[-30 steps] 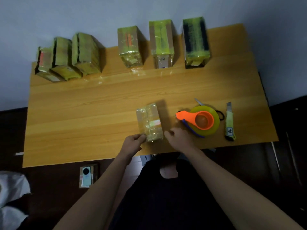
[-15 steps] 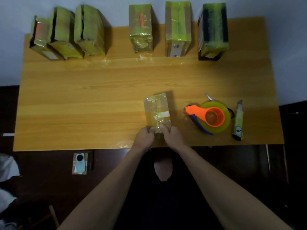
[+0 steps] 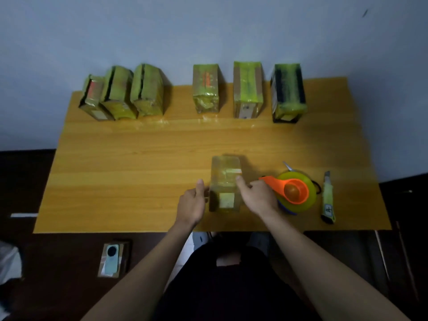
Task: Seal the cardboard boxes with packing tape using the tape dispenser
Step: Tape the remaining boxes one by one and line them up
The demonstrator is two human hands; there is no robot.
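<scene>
Six taped boxes [image 3: 247, 89] stood in a row along the desk's [image 3: 139, 158] far edge, across the upper frame. At lower centre, the left hand [image 3: 191, 203] gripped the left side of a small taped box [image 3: 224, 184], the right hand [image 3: 258, 196] gripping its right side. Just right lay the orange tape dispenser [image 3: 293, 191], then a utility knife [image 3: 327, 198].

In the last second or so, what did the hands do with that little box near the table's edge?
The small box lay flat with fingertips at its near end; now it is tipped up, its end face toward the camera, the left hand and right hand holding its sides. The tape dispenser, the knife and the six boxes by the wall stayed put.
</scene>
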